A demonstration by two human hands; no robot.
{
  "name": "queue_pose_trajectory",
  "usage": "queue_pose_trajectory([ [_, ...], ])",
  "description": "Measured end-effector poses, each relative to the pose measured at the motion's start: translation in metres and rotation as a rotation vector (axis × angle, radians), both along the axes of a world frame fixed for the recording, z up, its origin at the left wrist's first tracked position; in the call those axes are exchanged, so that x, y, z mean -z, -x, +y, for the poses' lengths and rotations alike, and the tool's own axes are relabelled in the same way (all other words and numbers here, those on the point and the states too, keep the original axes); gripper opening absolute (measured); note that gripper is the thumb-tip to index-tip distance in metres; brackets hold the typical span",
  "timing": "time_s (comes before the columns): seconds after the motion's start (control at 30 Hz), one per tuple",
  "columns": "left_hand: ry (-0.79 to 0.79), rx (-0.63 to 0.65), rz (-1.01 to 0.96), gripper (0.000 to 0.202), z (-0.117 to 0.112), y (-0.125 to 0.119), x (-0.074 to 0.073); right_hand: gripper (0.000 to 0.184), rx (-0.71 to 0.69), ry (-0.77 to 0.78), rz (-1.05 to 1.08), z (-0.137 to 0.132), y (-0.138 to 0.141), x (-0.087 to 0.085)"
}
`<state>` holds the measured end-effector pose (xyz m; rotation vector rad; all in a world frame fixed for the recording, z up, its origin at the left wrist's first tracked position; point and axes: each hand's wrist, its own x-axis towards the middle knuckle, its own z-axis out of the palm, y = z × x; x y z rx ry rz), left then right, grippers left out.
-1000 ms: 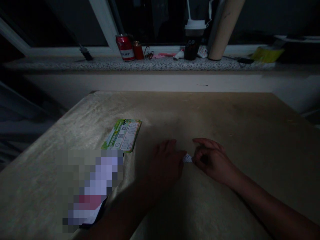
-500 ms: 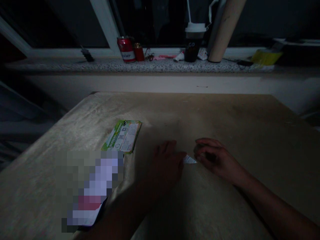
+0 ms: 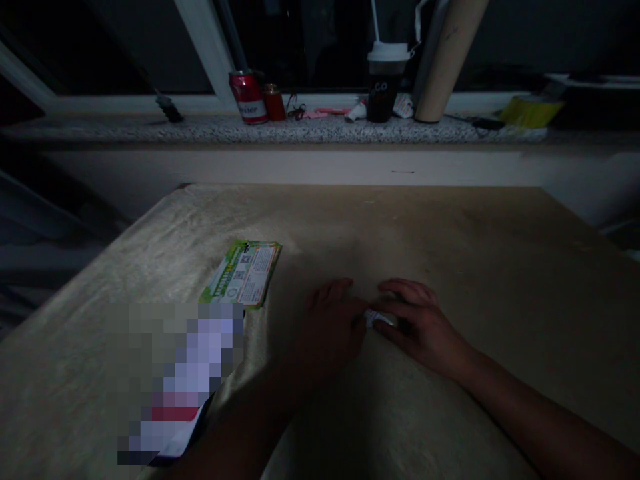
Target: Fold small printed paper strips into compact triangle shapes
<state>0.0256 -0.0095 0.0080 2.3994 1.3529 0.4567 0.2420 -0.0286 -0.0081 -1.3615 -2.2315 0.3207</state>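
Both my hands rest on a beige table [image 3: 450, 227] in dim light. A small white piece of paper [image 3: 374, 318] lies between them, mostly covered. My left hand [image 3: 333, 327] has its fingers curled down on the paper's left end. From the right, my right hand [image 3: 415, 323] pinches the other end with bent fingers. The two hands nearly touch over it.
A green printed card [image 3: 245, 273] lies left of my hands, and a blurred flat item [image 3: 185, 380] sits nearer the front left. On the far granite sill [image 3: 150, 128] stand a red can [image 3: 245, 97], a dark lidded cup [image 3: 383, 83] and a cardboard tube [image 3: 445, 60].
My right hand has slid left toward my left hand, closing the gap and covering more of the small white paper. The left hand has barely moved.
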Motion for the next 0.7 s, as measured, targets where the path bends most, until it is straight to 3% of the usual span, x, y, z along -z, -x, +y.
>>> queue_pose_trajectory([
  [0.3, 0.033, -0.090, 0.020, 0.011, 0.001, -0.004, -0.004, 0.027, -0.023, 0.016, -0.075, -0.002, 0.001, -0.004],
  [0.7, 0.030, -0.097, 0.080, 0.024, -0.002, -0.006, -0.010, 0.028, -0.030, 0.017, -0.092, -0.002, 0.003, -0.007],
])
